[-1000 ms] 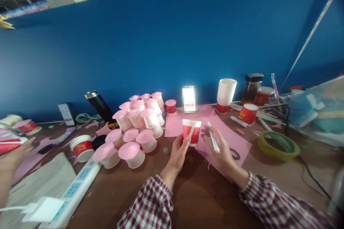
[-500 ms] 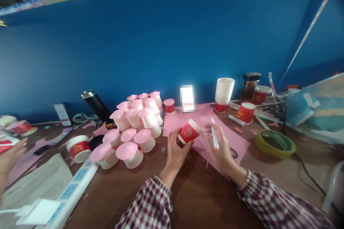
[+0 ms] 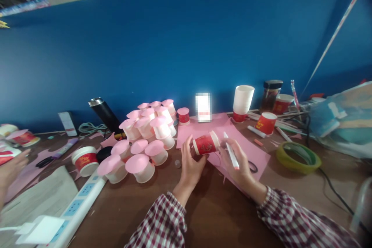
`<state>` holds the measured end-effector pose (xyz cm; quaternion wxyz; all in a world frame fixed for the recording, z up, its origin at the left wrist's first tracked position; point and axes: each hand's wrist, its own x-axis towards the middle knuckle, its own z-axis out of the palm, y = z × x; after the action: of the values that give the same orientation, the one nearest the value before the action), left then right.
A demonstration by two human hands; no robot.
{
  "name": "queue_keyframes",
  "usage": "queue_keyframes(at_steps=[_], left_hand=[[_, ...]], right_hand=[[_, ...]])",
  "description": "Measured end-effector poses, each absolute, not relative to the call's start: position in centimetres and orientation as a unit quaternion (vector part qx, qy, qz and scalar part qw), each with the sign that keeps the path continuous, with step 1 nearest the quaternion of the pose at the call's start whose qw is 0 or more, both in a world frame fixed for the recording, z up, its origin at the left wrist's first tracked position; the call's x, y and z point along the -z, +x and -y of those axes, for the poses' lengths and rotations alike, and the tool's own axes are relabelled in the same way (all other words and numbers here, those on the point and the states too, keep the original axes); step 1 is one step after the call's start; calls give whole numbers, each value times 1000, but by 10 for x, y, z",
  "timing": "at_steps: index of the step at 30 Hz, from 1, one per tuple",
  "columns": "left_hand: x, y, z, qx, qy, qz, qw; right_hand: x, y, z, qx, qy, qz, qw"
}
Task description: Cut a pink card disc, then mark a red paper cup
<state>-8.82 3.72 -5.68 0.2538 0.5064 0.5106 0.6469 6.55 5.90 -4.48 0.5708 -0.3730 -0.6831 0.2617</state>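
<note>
The left hand (image 3: 192, 168) is closed round a tapered red-and-white paper cup (image 3: 205, 144), tipped on its side by the near edge of a flat pink paper sheet (image 3: 250, 145). The right hand (image 3: 240, 168) clasps a slim white marker pen (image 3: 231, 155); whether its fingertips touch the cup's rim is hard to tell. Squeezing too hard could buckle the thin wall; a loose pen could slip. A leftward swing could topple the nearest pink-topped white paper cup (image 3: 142, 172).

Blue partition (image 3: 186, 46), flask (image 3: 105, 116) (black), power strip (image 3: 76, 206)
</note>
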Motion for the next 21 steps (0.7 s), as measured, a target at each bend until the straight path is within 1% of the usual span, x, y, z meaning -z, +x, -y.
queue_keyframes(at_steps=[2, 4, 8, 13, 21], left_hand=[[58, -87, -39, -687, 425, -474, 351], [58, -86, -40, -699, 358, -451, 424], [53, -83, -39, -671, 343, -395, 526], [49, -82, -37, -672, 335, -341, 565], [46, -83, -36, -672, 301, -319, 596]], right_hand=[[44, 65, -58, -271, -374, 679, 571], [43, 65, -56, -283, -378, 673, 569], [42, 65, -54, -311, -376, 666, 564], [42, 62, -50, -358, -364, 653, 559], [48, 55, -48, -379, -344, 655, 556]])
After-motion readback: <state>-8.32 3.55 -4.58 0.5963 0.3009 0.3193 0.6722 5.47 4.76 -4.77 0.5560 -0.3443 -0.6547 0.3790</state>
